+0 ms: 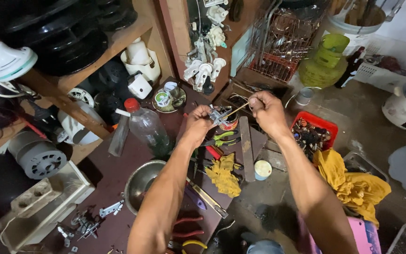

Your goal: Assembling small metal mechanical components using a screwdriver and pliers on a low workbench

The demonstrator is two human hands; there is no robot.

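My left hand (198,123) grips a small metal part (218,115) held up over the dark workbench (113,174). A thin straw-coloured wire (237,109) runs from that part to my right hand (266,109), which pinches its far end. Both hands are raised above a small tin (231,123) and green-handled pliers (224,138). A yellow rag (224,175) lies on the bench just below my left forearm.
A clear plastic bottle with a red cap (147,127), a steel bowl (142,182), a flat file (246,148) and a small white tub (262,169) sit on the bench. A red tray of small parts (315,132) and yellow cloth (353,184) lie right. Wooden shelves (71,82) hold fan parts at left.
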